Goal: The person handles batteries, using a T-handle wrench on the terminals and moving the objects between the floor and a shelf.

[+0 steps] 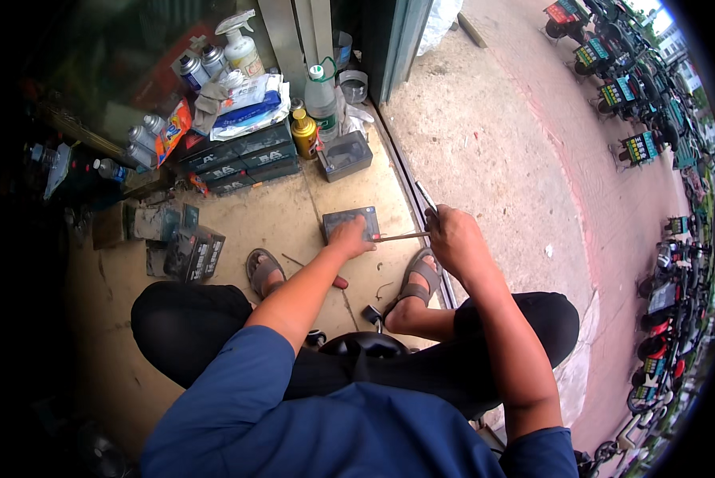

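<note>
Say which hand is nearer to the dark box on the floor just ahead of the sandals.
The left. The left hand lies over the near side of the dark box; the right hand is off to its right, gripping a thin rod that reaches toward it.

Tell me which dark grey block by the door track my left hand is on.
The nearer block: your left hand rests on it. The farther block, beside the yellow can, has no hand on it.

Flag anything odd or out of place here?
A red-handled tool lies loose on the floor between the sandals, possibly easy to tread on. Farther left, a dark box looks skewed. No spill stands out.
</note>
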A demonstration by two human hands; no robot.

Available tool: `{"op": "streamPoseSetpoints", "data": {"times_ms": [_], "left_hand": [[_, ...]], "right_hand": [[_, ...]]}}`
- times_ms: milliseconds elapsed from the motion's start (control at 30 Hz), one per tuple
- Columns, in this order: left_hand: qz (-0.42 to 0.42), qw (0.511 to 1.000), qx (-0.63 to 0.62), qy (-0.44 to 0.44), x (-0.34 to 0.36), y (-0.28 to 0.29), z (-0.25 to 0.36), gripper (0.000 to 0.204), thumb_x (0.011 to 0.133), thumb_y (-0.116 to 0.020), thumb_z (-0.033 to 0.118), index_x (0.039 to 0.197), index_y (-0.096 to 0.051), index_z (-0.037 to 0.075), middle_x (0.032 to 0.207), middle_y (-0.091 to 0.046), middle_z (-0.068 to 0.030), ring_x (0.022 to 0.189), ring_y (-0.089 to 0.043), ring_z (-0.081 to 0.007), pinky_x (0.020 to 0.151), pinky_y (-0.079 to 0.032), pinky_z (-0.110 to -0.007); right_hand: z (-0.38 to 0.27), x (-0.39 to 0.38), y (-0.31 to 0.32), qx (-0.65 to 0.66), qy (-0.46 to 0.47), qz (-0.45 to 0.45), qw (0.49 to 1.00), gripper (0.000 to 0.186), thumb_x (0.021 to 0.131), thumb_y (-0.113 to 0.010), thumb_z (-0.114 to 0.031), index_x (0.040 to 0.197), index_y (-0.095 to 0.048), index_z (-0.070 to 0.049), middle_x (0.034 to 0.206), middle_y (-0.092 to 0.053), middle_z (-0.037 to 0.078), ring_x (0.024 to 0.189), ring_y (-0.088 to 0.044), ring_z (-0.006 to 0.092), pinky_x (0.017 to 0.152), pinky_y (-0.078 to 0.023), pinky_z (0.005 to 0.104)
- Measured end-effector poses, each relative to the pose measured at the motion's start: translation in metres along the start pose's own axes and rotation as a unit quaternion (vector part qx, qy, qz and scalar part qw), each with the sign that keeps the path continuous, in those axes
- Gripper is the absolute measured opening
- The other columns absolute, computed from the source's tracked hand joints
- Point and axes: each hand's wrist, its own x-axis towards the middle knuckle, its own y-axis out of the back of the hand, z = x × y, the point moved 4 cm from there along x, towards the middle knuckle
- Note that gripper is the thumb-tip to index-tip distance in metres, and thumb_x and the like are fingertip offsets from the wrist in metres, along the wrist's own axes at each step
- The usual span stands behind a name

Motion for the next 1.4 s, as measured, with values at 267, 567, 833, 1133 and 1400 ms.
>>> {"op": "streamPoseSetpoints", "data": {"times_ms": [267, 567, 833, 1133, 1400], "left_hand": [[0.019, 1.0, -0.014, 0.021, 0.002, 0.0, 0.002, 0.056, 0.08, -0.088, 0.041, 0.115, -0.058, 0.008, 0.111, -0.073, -0.0216, 0.11, -0.069, -0.0414, 0.093, -0.054, -0.049], [0.024, 0.999, -0.02, 0.015, -0.001, 0.002, 0.004, 0.051, 0.083, -0.085, 0.036, 0.115, -0.058, 0.006, 0.111, -0.072, -0.0229, 0.109, -0.069, -0.0423, 0.094, -0.054, -0.051], [0.025, 0.999, 0.002, 0.024, 0.001, 0.0, 0.005, 0.049, 0.086, -0.082, 0.036, 0.115, -0.059, 0.004, 0.111, -0.073, -0.0232, 0.108, -0.071, -0.0414, 0.093, -0.056, -0.051], [0.023, 0.999, 0.0, 0.049, -0.002, 0.004, 0.011, 0.072, 0.085, -0.084, 0.035, 0.138, -0.047, 0.003, 0.114, -0.073, -0.0251, 0.109, -0.071, -0.0428, 0.095, -0.056, -0.049], [-0.001, 0.973, 0.191, 0.131, 0.009, -0.003, -0.007, 0.096, 0.091, -0.075, 0.02, 0.167, -0.02, 0.0, 0.099, -0.079, -0.0174, 0.09, -0.079, -0.0322, 0.075, -0.062, -0.047]], "right_hand": [[-0.012, 0.005, -0.01, 0.01, 0.061, 0.044, 0.997, 0.02, 0.099, -0.06, -0.01, 0.087, -0.064, 0.005, 0.078, -0.066, 0.033, 0.079, -0.068, 0.0521, 0.072, -0.054, 0.0583], [-0.019, 0.002, -0.012, 0.006, 0.056, 0.03, 0.998, 0.02, 0.098, -0.061, -0.01, 0.086, -0.064, 0.006, 0.077, -0.066, 0.034, 0.078, -0.068, 0.0527, 0.072, -0.054, 0.058], [-0.012, 0.006, -0.022, 0.051, -0.022, -0.048, 0.997, 0.03, 0.106, -0.059, -0.02, 0.104, -0.067, 0.009, 0.083, -0.072, 0.029, 0.073, -0.076, 0.0351, 0.07, -0.059, 0.046], [-0.003, -0.017, -0.05, 0.382, -0.184, 0.008, 0.905, 0.032, 0.111, -0.049, -0.014, 0.131, -0.056, 0.01, 0.1, -0.077, 0.021, 0.082, -0.078, 0.0238, 0.073, -0.063, 0.0347], [-0.039, -0.012, -0.049, 0.046, -0.022, 0.0, 0.999, 0.031, 0.1, -0.064, -0.018, 0.122, -0.062, 0.004, 0.086, -0.07, 0.035, 0.083, -0.069, 0.0531, 0.078, -0.056, 0.0577]]}}
